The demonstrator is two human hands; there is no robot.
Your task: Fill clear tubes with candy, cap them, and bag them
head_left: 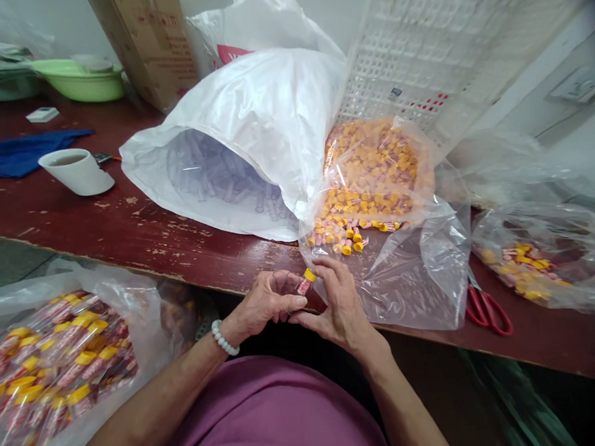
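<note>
Just over the table's front edge, my left hand point(268, 303) is closed, with thumb and fingers around a clear plastic tube point(283, 282). At the tube's right end is a yellow cap point(310, 274) with a red-and-white printed piece point(303, 286) below it. My right hand point(337, 303) is beside the cap, its fingertips close to it and its thumb apart, below. Whether those fingertips touch the cap is hard to see. Behind my hands lies a clear bag point(407, 291) with many yellow-capped pieces point(368, 162). To its left, a white sack point(254, 114) opens toward me, showing clear tubes point(217, 170).
At lower left, a bag holds filled yellow-capped tubes point(78, 361). Red-handled scissors point(490, 309) and another clear bag point(566, 239) lie right. A white cup point(78, 175) of dark liquid, blue cloth point(24, 153), green basin point(82, 84), carton point(149, 46) and white basket point(399, 63) stand further back.
</note>
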